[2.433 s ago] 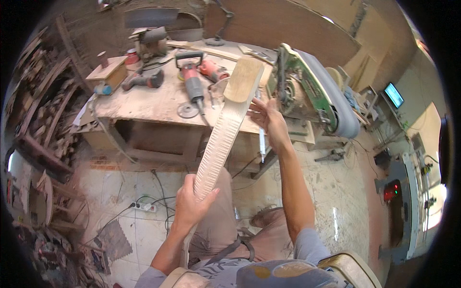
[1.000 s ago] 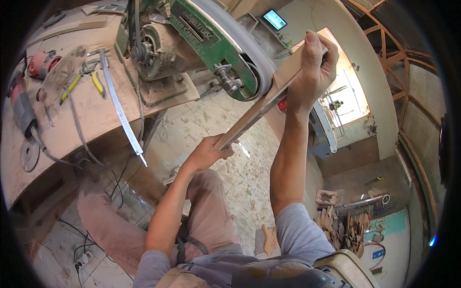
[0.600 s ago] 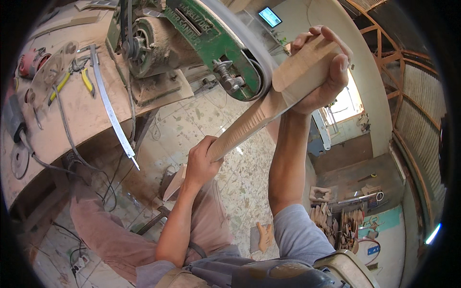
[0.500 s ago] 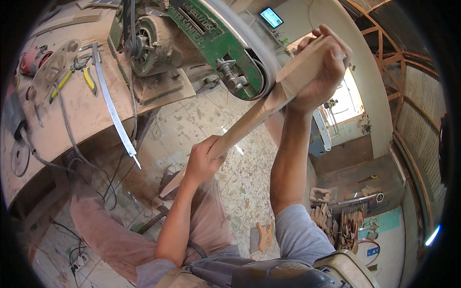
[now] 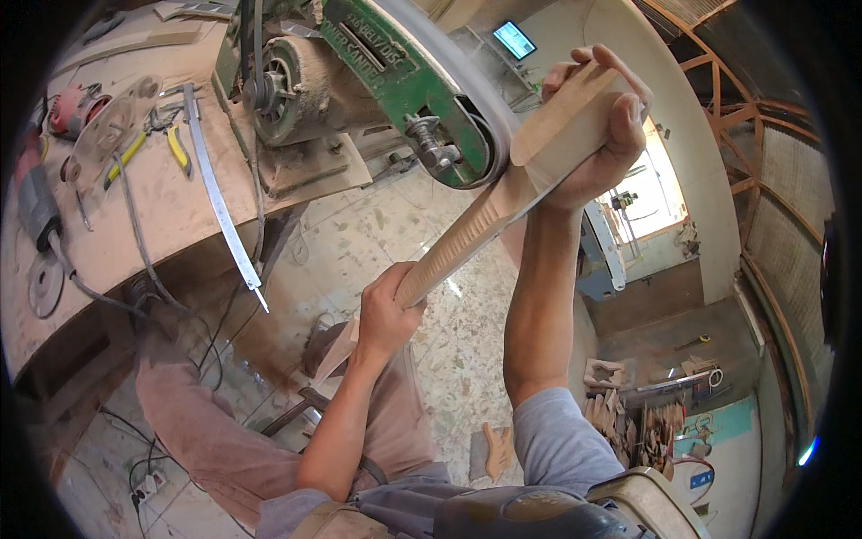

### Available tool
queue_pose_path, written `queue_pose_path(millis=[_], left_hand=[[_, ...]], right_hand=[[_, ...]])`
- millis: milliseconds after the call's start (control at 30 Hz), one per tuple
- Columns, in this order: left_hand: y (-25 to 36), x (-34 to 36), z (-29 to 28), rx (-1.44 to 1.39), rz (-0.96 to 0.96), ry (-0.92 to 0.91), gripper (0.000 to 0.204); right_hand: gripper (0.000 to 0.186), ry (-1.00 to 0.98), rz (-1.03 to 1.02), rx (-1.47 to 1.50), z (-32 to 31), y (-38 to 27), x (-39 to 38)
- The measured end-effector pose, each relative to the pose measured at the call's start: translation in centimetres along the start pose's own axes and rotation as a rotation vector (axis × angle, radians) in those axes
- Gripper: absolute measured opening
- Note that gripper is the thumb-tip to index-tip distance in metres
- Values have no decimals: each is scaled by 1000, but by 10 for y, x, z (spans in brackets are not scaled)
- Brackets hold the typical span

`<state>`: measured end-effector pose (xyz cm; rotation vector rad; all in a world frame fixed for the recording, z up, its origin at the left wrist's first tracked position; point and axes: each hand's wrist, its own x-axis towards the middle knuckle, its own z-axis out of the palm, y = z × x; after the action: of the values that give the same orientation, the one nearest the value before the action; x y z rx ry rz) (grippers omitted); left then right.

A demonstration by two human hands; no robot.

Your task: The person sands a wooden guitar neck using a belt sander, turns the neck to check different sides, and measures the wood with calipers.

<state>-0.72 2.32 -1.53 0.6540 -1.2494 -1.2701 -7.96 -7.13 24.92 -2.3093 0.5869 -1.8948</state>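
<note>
A long, pale, paddle-shaped piece of wood (image 5: 467, 232) slants across the middle, its wide end at the upper right. My left hand (image 5: 388, 310) wraps around its narrow part, and the lower tip shows beyond that hand. My right hand (image 5: 606, 148) grips the wide end, thumb on one side and fingers over the far edge. The wood's neck lies against or right beside the rounded belt end of a green belt sander (image 5: 386, 72); exact contact cannot be made out. Small ridges run along the narrow part.
A dusty workbench (image 5: 171, 211) at left bears the sander's motor (image 5: 278, 85), a metal caliper (image 5: 220, 202), yellow-handled pliers (image 5: 180, 151) and a corded grinder (image 5: 36, 202). Cables hang off its edge. Wood offcuts (image 5: 628, 427) are stacked at right; a cut wooden piece (image 5: 496, 449) lies on the tiled floor.
The wood has rolled slightly in my hands, so its wide face and ridged narrow side show more. My left hand has shifted slightly right; both hands keep their hold.
</note>
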Motion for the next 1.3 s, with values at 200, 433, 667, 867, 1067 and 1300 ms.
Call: queue_pose_path(millis=[200, 433, 667, 867, 1067, 1300], left_hand=[[-20, 24, -9, -161, -180, -347, 37], [-19, 21, 2, -186, -213, -307, 39], [8, -13, 12, 94, 15, 188, 42], [-32, 38, -15, -372, -244, -549, 44], [-32, 29, -5, -442, -304, -532, 49], [-11, -10, 3, 26, 55, 21, 49]], right_hand=[[27, 210, 51, -391, 2, -8, -2], [36, 157, 102, -427, -3, -3, 1], [45, 33, 56, 7, 0, -3, -2], [29, 195, 46, -824, 2, -7, -1], [32, 177, 137, -797, 1, -3, 2], [45, 143, 146, -205, 7, -16, -6]])
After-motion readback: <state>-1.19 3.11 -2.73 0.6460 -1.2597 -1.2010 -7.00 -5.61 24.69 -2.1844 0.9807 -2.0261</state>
